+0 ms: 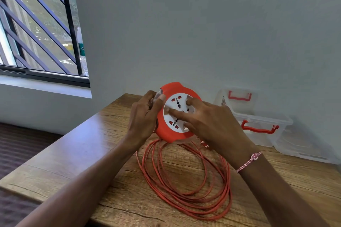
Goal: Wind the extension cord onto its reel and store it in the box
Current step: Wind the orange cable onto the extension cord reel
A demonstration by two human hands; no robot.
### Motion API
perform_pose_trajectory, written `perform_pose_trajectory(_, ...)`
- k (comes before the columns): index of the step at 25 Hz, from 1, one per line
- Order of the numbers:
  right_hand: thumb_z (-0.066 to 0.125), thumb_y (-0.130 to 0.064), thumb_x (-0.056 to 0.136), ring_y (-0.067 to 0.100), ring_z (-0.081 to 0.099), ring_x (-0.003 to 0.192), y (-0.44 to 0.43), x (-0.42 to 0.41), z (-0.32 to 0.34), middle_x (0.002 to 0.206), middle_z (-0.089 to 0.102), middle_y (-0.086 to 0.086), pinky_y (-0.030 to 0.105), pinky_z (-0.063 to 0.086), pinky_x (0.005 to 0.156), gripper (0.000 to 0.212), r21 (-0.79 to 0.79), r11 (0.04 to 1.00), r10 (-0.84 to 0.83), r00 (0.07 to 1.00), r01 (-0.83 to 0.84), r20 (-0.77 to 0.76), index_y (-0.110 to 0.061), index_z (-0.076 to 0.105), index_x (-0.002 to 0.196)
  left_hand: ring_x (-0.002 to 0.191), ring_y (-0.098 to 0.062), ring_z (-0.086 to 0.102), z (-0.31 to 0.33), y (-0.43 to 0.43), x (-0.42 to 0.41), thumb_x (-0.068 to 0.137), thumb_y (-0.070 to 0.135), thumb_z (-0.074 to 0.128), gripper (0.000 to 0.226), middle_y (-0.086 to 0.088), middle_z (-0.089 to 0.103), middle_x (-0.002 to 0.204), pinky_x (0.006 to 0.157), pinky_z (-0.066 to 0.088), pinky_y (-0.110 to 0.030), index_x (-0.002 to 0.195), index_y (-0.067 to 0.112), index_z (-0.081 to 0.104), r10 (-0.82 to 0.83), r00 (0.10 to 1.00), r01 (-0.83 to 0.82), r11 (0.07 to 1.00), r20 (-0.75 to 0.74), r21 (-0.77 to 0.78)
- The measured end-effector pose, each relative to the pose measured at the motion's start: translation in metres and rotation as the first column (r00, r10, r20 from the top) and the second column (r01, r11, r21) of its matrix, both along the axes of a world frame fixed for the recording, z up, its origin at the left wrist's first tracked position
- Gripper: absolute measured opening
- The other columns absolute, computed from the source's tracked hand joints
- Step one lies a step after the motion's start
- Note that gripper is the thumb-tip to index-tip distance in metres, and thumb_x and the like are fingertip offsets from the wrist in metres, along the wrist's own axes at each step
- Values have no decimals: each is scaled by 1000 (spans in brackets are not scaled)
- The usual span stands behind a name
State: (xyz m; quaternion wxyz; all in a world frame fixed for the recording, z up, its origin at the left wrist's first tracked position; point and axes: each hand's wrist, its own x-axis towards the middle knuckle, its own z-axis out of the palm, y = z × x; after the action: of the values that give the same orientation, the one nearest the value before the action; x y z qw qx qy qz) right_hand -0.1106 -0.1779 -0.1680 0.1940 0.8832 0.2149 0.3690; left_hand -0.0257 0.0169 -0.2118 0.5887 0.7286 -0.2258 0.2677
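An orange round cord reel (170, 132) with a white socket face is held upright above the wooden table (77, 145). My left hand (144, 116) grips the reel's left rim, thumb on the front edge. My right hand (208, 121) lies on the white socket face, with its fingers spread and curled over the disc. The orange cord (186, 186) hangs from the reel's underside and lies in several loose loops on the table below my hands. A clear plastic box (262, 125) with red handles stands to the right by the wall.
The box's clear lid (238, 99) with a red handle leans against the wall behind it. Another clear lid or tray (302, 147) lies right of the box. A barred window (36, 24) is at the left. The table's front and left edges are close to me.
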Motion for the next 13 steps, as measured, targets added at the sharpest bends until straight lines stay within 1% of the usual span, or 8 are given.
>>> perform_pose_trajectory(2,79,-52,82,29,75,79,0,-1,3,108,75,10,35,56,56,70,55,998,33,999,-34,22,-42,51,146,62,-30,75,0,-2,-1,99,61,52,51,-12,74,74,50,57,-58,96,11,63,3,1000,-3,1000,31,9)
perform_pose_trajectory(4,64,-70,86,25,71,66,7,-3,2,86,76,5,33,57,57,67,222,975,-14,999,7,31,-34,56,142,58,-37,67,-1,-5,-3,101,60,51,51,-16,68,69,48,52,-56,92,11,62,18,998,-19,1000,66,13)
perform_pose_trajectory(6,58,-77,84,22,69,63,16,-2,-4,81,74,1,29,54,55,68,532,845,-49,999,51,-17,-24,62,127,59,-40,65,-2,-10,-5,102,59,50,52,-18,66,69,49,50,-56,92,10,61,13,997,-13,1000,75,3)
perform_pose_trajectory(7,60,-76,84,19,69,66,20,-1,-6,85,74,-1,26,52,54,66,666,744,-32,998,56,-48,-22,61,121,60,-38,67,-2,-11,-6,102,59,50,51,-18,68,71,49,51,-57,93,10,61,6,997,-6,1000,74,-5)
perform_pose_trajectory(8,62,-75,84,17,70,69,23,0,-7,91,75,-2,21,49,54,64,740,670,-4,998,51,-65,-21,59,119,60,-34,70,-3,-12,-6,102,59,50,51,-15,69,72,49,53,-57,94,11,62,3,997,-3,1000,72,-8)
perform_pose_trajectory(9,62,-74,85,16,71,71,23,0,-7,97,75,-3,18,48,54,63,745,666,20,998,35,-64,-21,58,120,61,-30,73,-3,-12,-6,101,59,50,50,-13,71,73,49,55,-56,95,11,62,6,998,-6,1000,68,-10)
perform_pose_trajectory(10,60,-72,87,16,71,74,20,-1,-5,103,74,-2,19,50,54,62,700,714,40,998,11,-56,-22,56,122,61,-29,73,-3,-11,-7,101,59,50,51,-13,71,73,49,55,-56,96,10,62,14,998,-14,1000,62,-14)
perform_pose_trajectory(13,58,-59,94,19,70,90,3,-1,5,126,59,1,28,56,56,54,388,921,75,995,-43,-68,-30,46,138,58,-37,67,-1,-6,-3,100,60,49,56,-18,67,70,48,52,-57,93,6,60,66,996,-65,997,56,-31)
